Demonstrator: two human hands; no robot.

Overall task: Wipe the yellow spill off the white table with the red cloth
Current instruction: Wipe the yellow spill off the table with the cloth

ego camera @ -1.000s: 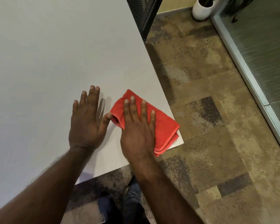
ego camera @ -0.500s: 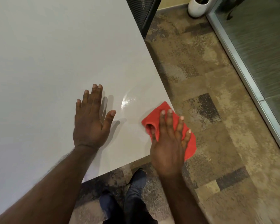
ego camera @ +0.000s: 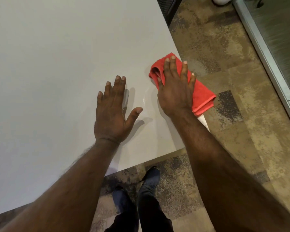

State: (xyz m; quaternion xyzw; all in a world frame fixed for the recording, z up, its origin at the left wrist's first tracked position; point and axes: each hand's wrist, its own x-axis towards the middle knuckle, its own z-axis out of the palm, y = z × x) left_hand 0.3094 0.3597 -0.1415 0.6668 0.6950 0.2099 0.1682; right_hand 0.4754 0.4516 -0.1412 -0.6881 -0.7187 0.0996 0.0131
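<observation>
The folded red cloth (ego camera: 201, 92) lies at the right edge of the white table (ego camera: 57, 67), and part of it hangs past the edge over the floor. My right hand (ego camera: 175, 88) presses flat on top of the cloth with the fingers spread. My left hand (ego camera: 113, 113) rests flat on the table with its palm down and fingers apart, a short way left of the cloth and holding nothing. Between the two hands a thin wet streak (ego camera: 144, 100) shines on the tabletop. No yellow spill shows.
Patterned brown carpet (ego camera: 224, 139) lies right of and below the table's corner. A glass wall with a metal frame (ego camera: 264, 52) runs along the far right. A dark chair back (ego camera: 167, 7) stands at the table's far edge. My shoes (ego camera: 149, 180) show below the near edge.
My right hand slid the cloth from beside my left thumb to the right edge of the table, then a little farther away along that edge. My left hand stayed flat in place.
</observation>
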